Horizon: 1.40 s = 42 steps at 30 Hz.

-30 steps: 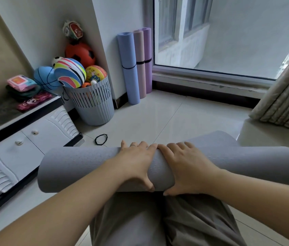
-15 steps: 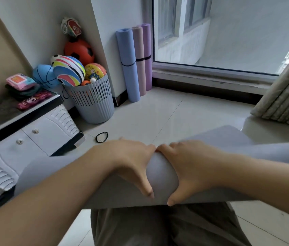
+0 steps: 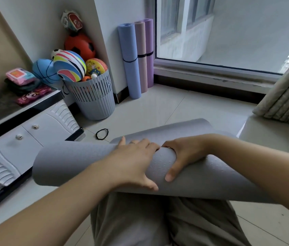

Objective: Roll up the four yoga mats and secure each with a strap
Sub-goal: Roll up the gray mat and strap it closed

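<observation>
Head view: our grey mat (image 3: 72,164) lies rolled across our lap, left grip (image 3: 133,160) and right grip (image 3: 184,157) clasped round its middle. A black strap (image 3: 102,134) lies on the floor (image 3: 158,107) beyond; three strapped mats (image 3: 141,50) lean against the wall (image 3: 108,32).

Grey mat (image 3: 72,162), black strap (image 3: 102,134), rainbow-striped ball (image 3: 70,67)

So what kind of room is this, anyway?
Most likely a room in a home, perhaps a play or exercise corner: a basket full of toy balls, rolled yoga mats leaning beside a big window, and a low white cabinet.
</observation>
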### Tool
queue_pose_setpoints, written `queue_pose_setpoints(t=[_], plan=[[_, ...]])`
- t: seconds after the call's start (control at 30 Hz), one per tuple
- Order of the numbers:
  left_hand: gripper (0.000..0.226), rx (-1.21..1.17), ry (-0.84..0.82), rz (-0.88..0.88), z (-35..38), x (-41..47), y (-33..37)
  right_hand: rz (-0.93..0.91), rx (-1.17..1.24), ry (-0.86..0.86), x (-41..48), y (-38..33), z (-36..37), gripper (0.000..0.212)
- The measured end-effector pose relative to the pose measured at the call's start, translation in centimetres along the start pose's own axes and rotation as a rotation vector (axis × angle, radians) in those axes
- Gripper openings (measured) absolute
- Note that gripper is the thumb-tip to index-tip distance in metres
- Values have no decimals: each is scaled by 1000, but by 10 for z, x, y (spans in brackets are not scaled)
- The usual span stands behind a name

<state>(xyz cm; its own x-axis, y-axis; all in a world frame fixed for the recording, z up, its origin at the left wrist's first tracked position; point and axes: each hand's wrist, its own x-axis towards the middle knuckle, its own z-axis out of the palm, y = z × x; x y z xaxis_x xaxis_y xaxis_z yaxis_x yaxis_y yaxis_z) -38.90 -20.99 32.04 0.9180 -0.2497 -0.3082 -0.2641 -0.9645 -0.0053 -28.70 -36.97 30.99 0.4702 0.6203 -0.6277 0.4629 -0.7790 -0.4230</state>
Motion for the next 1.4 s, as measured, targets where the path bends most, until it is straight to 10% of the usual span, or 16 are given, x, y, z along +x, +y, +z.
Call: queue_pose_setpoints(t=[0.27,0.57,1.07,1.4], plan=[[114,-15,4,-21,8,19,-10,-2,-577,430,-31,-9,48,127],[90,-147,49,19,-55,27,-20,-91,-474,543,-43,-6,-6,105],[91,-304,-289,-22,-13,17,-8,-73,-318,180,-36,-1,31,108],[100,-79,79,7,9,8,3,33,-208,38,-27,-2,5,114]])
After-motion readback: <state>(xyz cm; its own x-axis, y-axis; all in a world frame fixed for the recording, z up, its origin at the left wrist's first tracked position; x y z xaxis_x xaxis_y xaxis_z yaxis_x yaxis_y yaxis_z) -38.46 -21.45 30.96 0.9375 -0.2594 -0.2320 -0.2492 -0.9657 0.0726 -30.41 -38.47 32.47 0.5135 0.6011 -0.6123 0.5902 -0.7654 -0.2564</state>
